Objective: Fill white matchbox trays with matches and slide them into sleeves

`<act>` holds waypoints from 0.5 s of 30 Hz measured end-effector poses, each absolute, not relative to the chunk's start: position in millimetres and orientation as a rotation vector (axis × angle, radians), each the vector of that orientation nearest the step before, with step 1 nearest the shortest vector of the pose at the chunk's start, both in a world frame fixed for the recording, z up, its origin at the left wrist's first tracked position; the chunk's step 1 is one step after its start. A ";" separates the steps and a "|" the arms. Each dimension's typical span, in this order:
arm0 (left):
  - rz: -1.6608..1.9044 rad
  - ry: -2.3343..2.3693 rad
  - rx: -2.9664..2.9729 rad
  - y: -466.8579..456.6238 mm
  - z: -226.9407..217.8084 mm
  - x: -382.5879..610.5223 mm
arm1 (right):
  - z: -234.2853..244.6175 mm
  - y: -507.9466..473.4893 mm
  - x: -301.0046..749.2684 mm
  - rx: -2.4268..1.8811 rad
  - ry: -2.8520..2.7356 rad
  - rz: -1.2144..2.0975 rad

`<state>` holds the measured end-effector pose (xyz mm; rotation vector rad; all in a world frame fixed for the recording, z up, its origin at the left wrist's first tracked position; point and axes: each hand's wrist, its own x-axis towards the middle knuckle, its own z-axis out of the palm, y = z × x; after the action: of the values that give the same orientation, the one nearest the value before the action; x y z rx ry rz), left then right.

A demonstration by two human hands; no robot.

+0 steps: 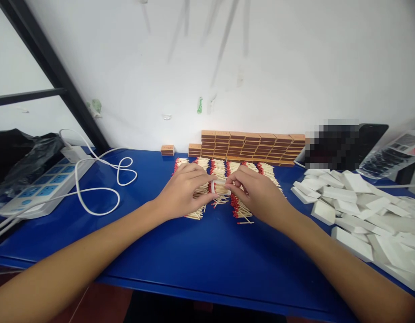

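Observation:
A small white matchbox tray (213, 186) is held up between my hands, above rows of red-tipped matches (218, 168). My left hand (182, 192) grips the tray's left end between thumb and fingers. At the right end, the fingers of my right hand (259, 190) are pinched together against the tray; whether they also hold matches is hidden. Several rows of matches lie on the blue table (201, 255) under and behind both hands. A few loose matches (244, 222) stick out at the near end of one row.
Stacked matchboxes (248, 146) line the wall, with a separate small stack (167, 150) on their left. A heap of white trays (355, 202) lies at right, before a propped phone (372, 141). At left are a power strip (56, 179) and a looped white cable (96, 213).

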<state>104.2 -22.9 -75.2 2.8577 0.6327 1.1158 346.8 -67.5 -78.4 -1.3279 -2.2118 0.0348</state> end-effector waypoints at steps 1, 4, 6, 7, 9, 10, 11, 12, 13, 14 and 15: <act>1.119 0.621 2.853 -23.5 -74.8 104.5 | -78.7 -67.6 346.3 -1.320 -2.210 0.024; 1.119 0.633 2.844 -22.7 -73.7 104.1 | -76.9 -68.7 345.1 -1.268 -2.200 0.008; 1.111 0.680 2.855 -20.0 -73.6 102.9 | -73.8 -69.8 345.0 -1.224 -2.182 -0.015; 1.111 0.714 2.866 -18.2 -73.7 102.2 | -72.2 -70.3 345.2 -1.203 -2.180 -0.020; 1.127 0.789 2.882 -14.7 -74.3 100.8 | -69.7 -71.3 346.4 -1.176 -2.225 0.018; 1.139 0.823 2.886 -13.4 -74.7 100.3 | -69.2 -71.7 347.2 -1.176 -2.270 0.059; 1.148 0.850 2.887 -12.4 -75.0 100.0 | -69.2 -71.8 348.0 -1.184 -2.321 0.108; 1.152 0.869 2.885 -12.0 -75.3 99.9 | -69.8 -71.8 348.8 -1.199 -2.368 0.152; 1.151 0.876 2.886 -11.9 -75.5 99.9 | -70.9 -71.7 349.4 -1.223 -2.406 0.186; 1.151 0.877 2.890 -12.2 -75.6 100.0 | -72.2 -71.4 349.9 -1.253 -2.433 0.203; 1.145 0.874 2.896 -12.8 -75.5 100.1 | -73.6 -71.1 350.2 -1.281 -2.452 0.208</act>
<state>100.1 -12.8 -75.5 2.8960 0.8739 1.1447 350.2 -71.1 -73.6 -1.2812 -2.4523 0.2078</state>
